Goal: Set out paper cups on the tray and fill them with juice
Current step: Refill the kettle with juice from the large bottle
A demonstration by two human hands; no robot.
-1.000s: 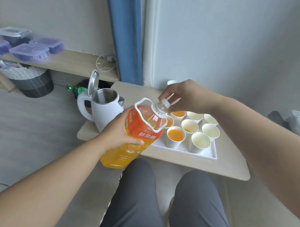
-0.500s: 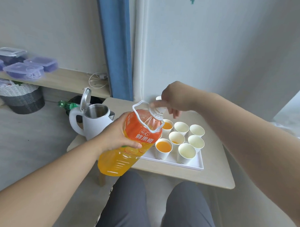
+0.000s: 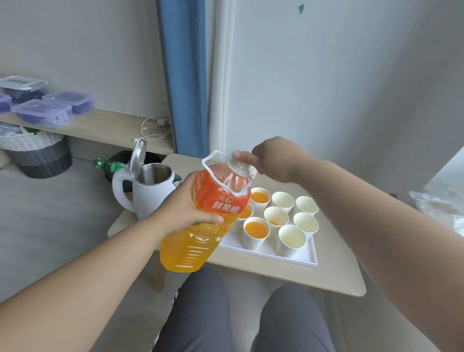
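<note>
The bottle (image 3: 197,243) hides most of 1 cup (image 3: 246,214) and part of the tray (image 3: 288,258).

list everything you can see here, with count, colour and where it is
table: 1, pale wood, ahead of the knees
tray: 1, white, on table
cups: 8 visible, white, on tray; three hold juice
bottle: 1, orange, held tilted in front of tray's left side
kettle: 1, white, lid open, table's left end
green bottle: 1, green, behind kettle
shelf: 1, pale wood, left wall
boxes: 4, purple or clear, on shelf
basket: 1, white and grey, below shelf
curtain: 1, blue, behind table
cable: 1, white, on shelf by curtain
legs: 2, grey trousers, bottom
left grip: holds bottle's body
right grip: holds bottle's top
</note>
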